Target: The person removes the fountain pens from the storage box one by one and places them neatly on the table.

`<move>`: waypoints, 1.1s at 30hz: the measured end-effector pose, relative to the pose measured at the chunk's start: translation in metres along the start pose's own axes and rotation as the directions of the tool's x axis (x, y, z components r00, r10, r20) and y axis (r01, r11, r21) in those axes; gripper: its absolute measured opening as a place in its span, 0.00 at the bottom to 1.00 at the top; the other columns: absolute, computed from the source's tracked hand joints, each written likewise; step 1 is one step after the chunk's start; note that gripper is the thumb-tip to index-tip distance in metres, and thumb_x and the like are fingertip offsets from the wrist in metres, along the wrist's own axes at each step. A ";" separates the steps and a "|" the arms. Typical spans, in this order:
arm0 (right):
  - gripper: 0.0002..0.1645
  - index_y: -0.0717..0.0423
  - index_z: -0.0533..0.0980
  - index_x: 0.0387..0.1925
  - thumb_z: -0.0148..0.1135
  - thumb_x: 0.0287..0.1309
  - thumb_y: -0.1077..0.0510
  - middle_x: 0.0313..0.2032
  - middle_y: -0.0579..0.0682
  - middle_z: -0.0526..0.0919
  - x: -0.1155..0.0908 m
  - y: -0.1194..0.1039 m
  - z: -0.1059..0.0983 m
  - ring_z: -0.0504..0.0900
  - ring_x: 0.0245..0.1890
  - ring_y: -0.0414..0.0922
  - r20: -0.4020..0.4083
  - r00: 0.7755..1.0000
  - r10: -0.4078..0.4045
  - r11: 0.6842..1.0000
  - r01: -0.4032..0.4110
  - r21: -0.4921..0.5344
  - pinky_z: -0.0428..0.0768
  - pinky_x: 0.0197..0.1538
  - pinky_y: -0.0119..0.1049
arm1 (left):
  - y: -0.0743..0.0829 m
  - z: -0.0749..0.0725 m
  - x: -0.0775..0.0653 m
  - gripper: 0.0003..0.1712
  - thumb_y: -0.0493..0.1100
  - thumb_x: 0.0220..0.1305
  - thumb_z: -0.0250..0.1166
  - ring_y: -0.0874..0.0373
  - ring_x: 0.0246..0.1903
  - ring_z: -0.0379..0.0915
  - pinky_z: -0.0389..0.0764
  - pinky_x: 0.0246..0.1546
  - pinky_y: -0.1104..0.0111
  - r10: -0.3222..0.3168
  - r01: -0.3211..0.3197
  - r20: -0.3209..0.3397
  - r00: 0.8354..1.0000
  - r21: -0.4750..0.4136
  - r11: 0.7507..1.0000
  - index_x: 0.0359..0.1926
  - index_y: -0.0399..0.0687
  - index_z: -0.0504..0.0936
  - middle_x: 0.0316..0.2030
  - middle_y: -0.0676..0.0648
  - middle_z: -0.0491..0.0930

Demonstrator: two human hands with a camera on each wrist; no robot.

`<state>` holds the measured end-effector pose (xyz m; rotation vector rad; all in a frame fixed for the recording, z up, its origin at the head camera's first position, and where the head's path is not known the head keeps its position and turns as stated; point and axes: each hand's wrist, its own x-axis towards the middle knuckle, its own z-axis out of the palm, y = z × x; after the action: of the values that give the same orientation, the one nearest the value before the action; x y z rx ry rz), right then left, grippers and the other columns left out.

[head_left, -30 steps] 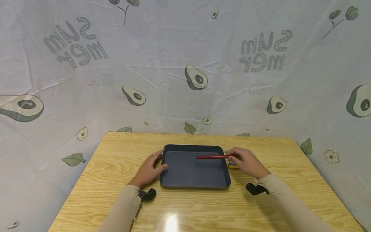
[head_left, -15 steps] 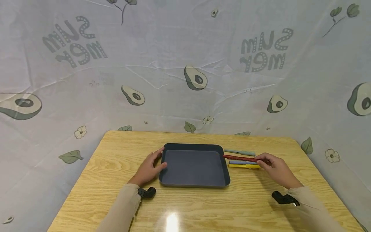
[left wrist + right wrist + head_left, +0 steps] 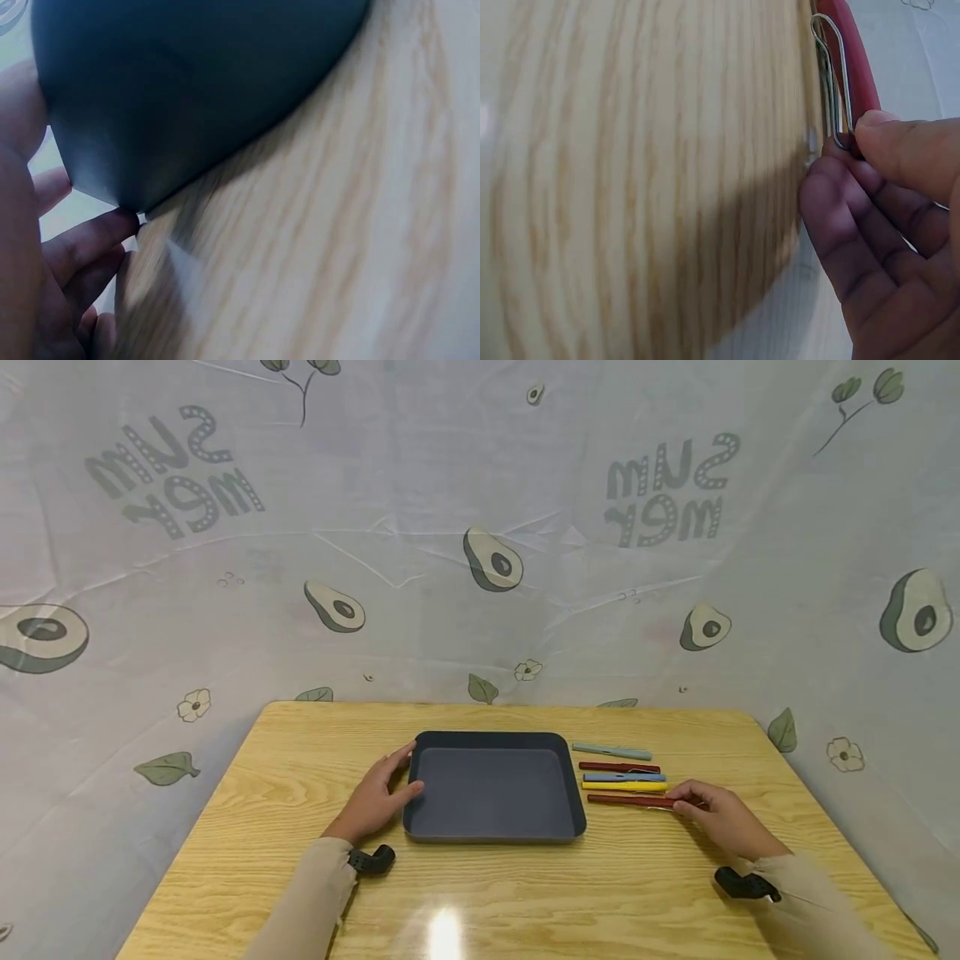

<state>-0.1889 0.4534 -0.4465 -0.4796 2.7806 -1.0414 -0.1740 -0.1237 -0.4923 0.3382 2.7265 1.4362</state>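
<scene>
My right hand (image 3: pixel 712 814) pinches one end of a red pen (image 3: pixel 626 799) between thumb and fingers, low at the table right of the tray. The wire clip (image 3: pixel 840 82) of this red pen shows in the right wrist view. Behind it lie a yellow pen (image 3: pixel 622 787), a blue pen (image 3: pixel 611 777), another red pen (image 3: pixel 615 767) and a pale green pen (image 3: pixel 611 751), roughly parallel. My left hand (image 3: pixel 377 799) holds the left side of a dark grey tray (image 3: pixel 491 840), thumb over the rim. In the left wrist view its fingertips touch the tray's outside (image 3: pixel 187 97).
The wooden table (image 3: pixel 315 735) carries the tray near its middle. A hanging cloth (image 3: pixel 420 485) printed with avocados and leaves stands behind and around it. Light glares off the table's front (image 3: pixel 445 935). Each wrist wears a black strap mount (image 3: pixel 372 860).
My right hand has carried the red pen from above the tray rightward, then down to the table in front of the yellow pen. The other pens are uncovered. The left hand stays on the tray.
</scene>
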 end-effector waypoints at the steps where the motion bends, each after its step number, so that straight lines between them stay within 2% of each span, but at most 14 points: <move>1: 0.08 0.52 0.82 0.50 0.58 0.76 0.59 0.45 0.46 0.85 0.001 -0.001 0.001 0.82 0.40 0.34 0.004 1.000 -0.002 1.000 0.002 -0.007 0.82 0.39 0.32 | 0.000 0.000 0.000 0.45 0.64 0.71 0.64 0.40 0.77 0.53 0.49 0.77 0.38 0.002 -0.002 0.000 1.000 -0.001 1.000 0.82 0.64 0.57 0.75 0.41 0.66; 8: 0.08 0.52 0.83 0.47 0.63 0.71 0.63 0.43 0.45 0.84 0.004 -0.005 0.005 0.81 0.38 0.34 -0.010 0.999 -0.043 0.996 0.042 -0.076 0.82 0.38 0.33 | 0.000 -0.001 -0.003 0.44 0.60 0.72 0.65 0.42 0.76 0.57 0.46 0.79 0.43 0.022 -0.022 0.003 1.000 -0.005 1.000 0.82 0.60 0.56 0.75 0.41 0.65; 14: 0.09 0.52 0.85 0.44 0.66 0.67 0.67 0.41 0.45 0.83 0.006 -0.006 0.005 0.80 0.36 0.33 -0.035 0.996 -0.076 0.989 0.071 -0.132 0.82 0.36 0.33 | 0.002 -0.004 -0.005 0.45 0.60 0.72 0.65 0.41 0.77 0.56 0.48 0.78 0.40 0.015 -0.015 -0.001 1.000 0.001 1.000 0.82 0.61 0.57 0.75 0.41 0.65; 22: 0.03 0.50 0.83 0.42 0.67 0.69 0.60 0.38 0.43 0.85 0.016 -0.011 0.008 0.82 0.37 0.38 0.004 1.000 0.008 0.989 -0.007 -0.146 0.82 0.37 0.33 | -0.003 -0.007 -0.012 0.45 0.62 0.71 0.65 0.42 0.77 0.56 0.49 0.78 0.41 -0.010 0.010 -0.009 1.000 0.009 1.000 0.82 0.62 0.57 0.75 0.42 0.65; 28: 0.03 0.49 0.85 0.40 0.68 0.68 0.59 0.38 0.44 0.86 0.021 -0.010 0.006 0.82 0.34 0.37 -0.038 0.999 -0.016 0.991 0.011 -0.134 0.82 0.35 0.33 | -0.004 -0.008 -0.009 0.45 0.63 0.72 0.64 0.44 0.76 0.57 0.55 0.76 0.39 0.013 -0.013 -0.014 1.000 0.017 1.000 0.82 0.64 0.56 0.76 0.44 0.64; 33: 0.04 0.50 0.86 0.42 0.67 0.69 0.58 0.40 0.47 0.87 0.022 -0.011 0.002 0.83 0.35 0.40 -0.068 0.997 -0.031 0.985 0.019 -0.173 0.82 0.35 0.35 | 0.002 -0.007 -0.001 0.45 0.63 0.72 0.64 0.44 0.76 0.57 0.56 0.75 0.39 0.013 -0.013 -0.005 1.000 0.018 1.000 0.82 0.65 0.56 0.76 0.43 0.64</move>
<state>-0.2066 0.4374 -0.4412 -0.5096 2.9495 -0.8419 -0.1739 -0.1284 -0.4864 0.3544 2.7479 1.4189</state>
